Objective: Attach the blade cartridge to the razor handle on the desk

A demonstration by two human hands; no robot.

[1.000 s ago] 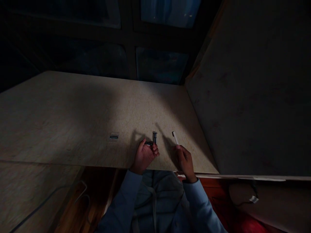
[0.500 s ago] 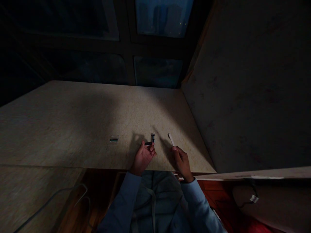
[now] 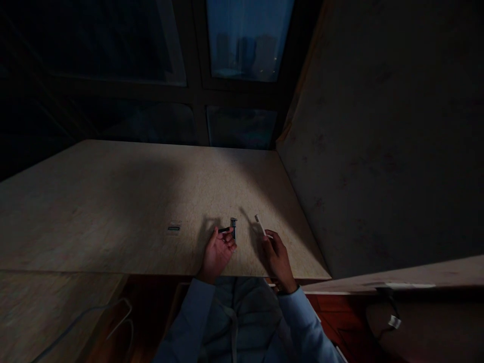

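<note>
In my left hand (image 3: 218, 255), a small dark flat strip (image 3: 224, 230) is pinched between thumb and fingers; its exact kind is too dim to tell. Just beyond those fingertips lies a small dark metal tool (image 3: 233, 224), shaped like a caliper, partly hidden by the fingers. My right hand (image 3: 279, 257) grips a slim white toothbrush (image 3: 260, 225) by its handle, with the head pointing away from me and up to the left. Farther left on the tabletop rests another small dark strip (image 3: 173, 229) in what looks like clear packaging.
The pale stone-patterned tabletop (image 3: 124, 201) meets a grey wall (image 3: 378, 151) on the right and dark windows (image 3: 245, 45) behind. A lower surface with a grey cable (image 3: 81, 316) is at the front left. Shadows fall around both hands.
The whole view has shifted slightly, with the table lower in the picture. The dark strip in my left hand has tilted, and the toothbrush has turned a little in my right hand.
</note>
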